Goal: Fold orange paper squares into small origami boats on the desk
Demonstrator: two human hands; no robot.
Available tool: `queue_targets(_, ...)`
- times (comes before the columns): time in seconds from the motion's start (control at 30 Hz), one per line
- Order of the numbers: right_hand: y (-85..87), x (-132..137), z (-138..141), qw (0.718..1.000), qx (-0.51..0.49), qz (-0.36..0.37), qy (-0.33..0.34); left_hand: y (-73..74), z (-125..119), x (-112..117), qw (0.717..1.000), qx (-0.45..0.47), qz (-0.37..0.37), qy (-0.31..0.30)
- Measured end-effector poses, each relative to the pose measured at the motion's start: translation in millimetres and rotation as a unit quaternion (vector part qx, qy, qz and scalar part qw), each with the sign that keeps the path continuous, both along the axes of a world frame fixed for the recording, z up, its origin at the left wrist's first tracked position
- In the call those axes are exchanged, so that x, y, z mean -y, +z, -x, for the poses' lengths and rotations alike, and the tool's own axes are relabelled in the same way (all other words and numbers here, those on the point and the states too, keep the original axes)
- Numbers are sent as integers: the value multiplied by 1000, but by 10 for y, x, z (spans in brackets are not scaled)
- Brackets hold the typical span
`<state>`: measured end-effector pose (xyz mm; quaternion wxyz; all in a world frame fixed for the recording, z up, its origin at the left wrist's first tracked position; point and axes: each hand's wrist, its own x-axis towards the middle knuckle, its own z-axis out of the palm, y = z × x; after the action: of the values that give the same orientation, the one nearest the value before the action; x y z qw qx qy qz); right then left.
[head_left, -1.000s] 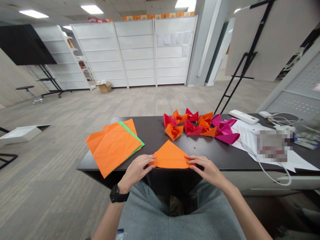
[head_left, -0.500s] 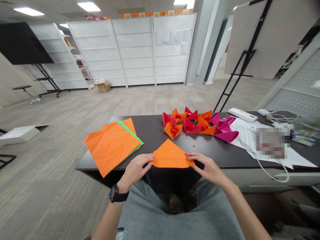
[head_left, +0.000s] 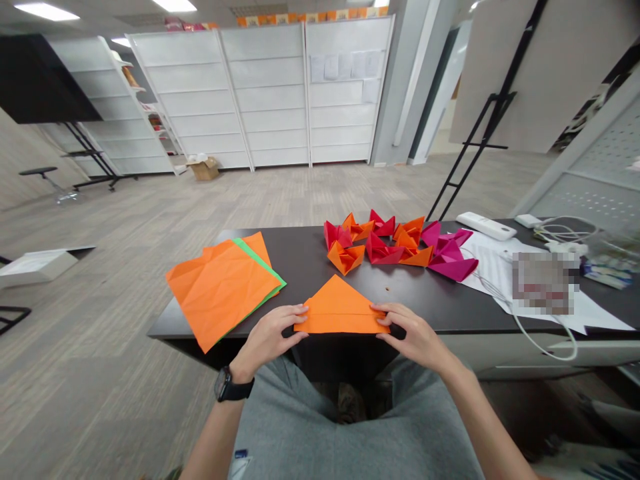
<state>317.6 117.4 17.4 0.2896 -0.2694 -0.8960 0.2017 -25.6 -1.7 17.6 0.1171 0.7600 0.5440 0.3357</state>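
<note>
A folded orange sheet of paper (head_left: pixel 343 310) lies at the front edge of the dark desk (head_left: pixel 300 257), its point facing away from me and a flat band along the near side. My left hand (head_left: pixel 275 332) pinches its left corner between thumb and fingers. At the opposite corner, my right hand (head_left: pixel 410 333) grips the paper the same way, fingers on top and thumb below. Beyond it stand several folded paper boats in orange (head_left: pixel 346 258), red (head_left: pixel 384 250) and magenta (head_left: pixel 450 257).
Left on the desk, a stack of orange sheets (head_left: pixel 225 290) with a green sheet (head_left: pixel 280 283) overhangs the front edge. To the right are printed papers (head_left: pixel 483 257), a white power strip (head_left: pixel 486 226) and a loose white cable (head_left: pixel 545 350). White shelving (head_left: pixel 270 100) stands across the room.
The paper's near band now lies straighter along the desk edge, with both hands still at its corners. The whole view has shifted slightly.
</note>
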Motion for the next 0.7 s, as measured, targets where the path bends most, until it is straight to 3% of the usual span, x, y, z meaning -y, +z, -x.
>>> queue_targets(0.2,3,-24,-14,1000,3,14,6,41,-22,-9,999,9,29,14)
queue_targets(0.47,-13,-56,60,997,-30,51,-48,76,-181,-68,993,17,21,117)
queue_targets(0.7,30,21,2,999,-8,27,-25,15,-114,-21,997,-7,-3,76)
